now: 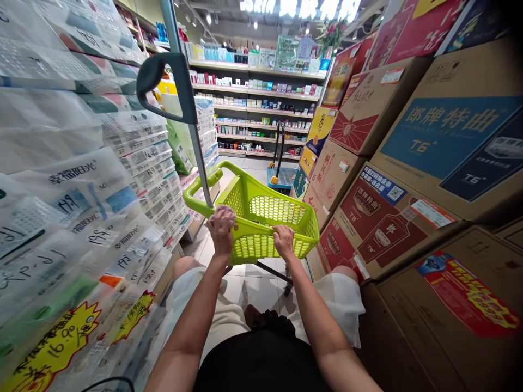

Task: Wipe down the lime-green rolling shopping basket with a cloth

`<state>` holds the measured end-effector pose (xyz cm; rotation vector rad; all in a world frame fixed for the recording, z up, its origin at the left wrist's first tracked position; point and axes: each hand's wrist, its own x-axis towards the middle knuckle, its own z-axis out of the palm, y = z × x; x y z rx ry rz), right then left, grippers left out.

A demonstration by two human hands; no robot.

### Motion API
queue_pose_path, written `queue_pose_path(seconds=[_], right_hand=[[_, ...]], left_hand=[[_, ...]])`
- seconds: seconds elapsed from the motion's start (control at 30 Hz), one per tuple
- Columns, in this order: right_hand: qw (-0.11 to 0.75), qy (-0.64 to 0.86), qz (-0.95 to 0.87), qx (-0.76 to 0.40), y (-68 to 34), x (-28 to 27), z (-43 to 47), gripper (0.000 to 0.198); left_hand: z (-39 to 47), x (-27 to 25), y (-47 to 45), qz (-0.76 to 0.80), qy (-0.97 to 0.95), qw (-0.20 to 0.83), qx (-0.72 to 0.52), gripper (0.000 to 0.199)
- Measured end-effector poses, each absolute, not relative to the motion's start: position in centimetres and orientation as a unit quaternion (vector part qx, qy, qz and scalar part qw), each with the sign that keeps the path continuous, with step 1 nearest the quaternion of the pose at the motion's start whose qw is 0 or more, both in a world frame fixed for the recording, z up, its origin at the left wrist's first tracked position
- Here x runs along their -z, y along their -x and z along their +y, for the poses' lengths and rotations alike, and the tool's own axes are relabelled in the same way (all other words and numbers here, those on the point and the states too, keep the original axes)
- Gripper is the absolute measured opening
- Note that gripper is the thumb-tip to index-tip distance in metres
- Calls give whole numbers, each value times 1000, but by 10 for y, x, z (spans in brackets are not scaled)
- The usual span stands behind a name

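Observation:
A lime-green shopping cart (253,247) with a perforated basket stands sideways in front of my knees. My left hand (220,235) is closed on a crumpled pink cloth (226,214) at the cart's near left rim, beside its handle end. My right hand (284,240) has its fingers curled over the near rim, further right. A grey pole (200,155) with a dark loop-shaped grip (186,90) rises at the cart's left end, just beyond my left hand. How the pole's lower end is fixed cannot be made out.
Stacked packs of wrapped tissue paper (143,158) line the left side, with yellow price signs (57,348) low down. Cardboard cartons (408,212) rise close on the right. Beyond the cart stand a blue platform trolley (281,177) and shelves (255,90) of small boxed goods.

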<state>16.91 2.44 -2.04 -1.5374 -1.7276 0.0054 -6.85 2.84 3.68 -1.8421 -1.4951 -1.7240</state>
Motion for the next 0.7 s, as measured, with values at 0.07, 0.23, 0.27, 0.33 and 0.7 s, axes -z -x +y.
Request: queue_pose_path(seconds=[0.07,0.23,0.27,0.33,0.7], right_hand=[[410,613,-676,-9,-173,23,26,25],[439,620,-650,-20,-181,23,26,20],[443,620,-648,-23,-183,22,26,20],[444,624,-642,-33,-191,19,27,21],[393,617,-680,-52,-199,6,29,42]], left_hand=[[34,-37,76,-519,555,109,641,31],[19,-1,68,-540,515,62,662,31],[12,9,63,-554,509,48,658,33],[2,20,58,-577,495,25,649,37],[-26,51,20,-610,471,-31,637,42]])
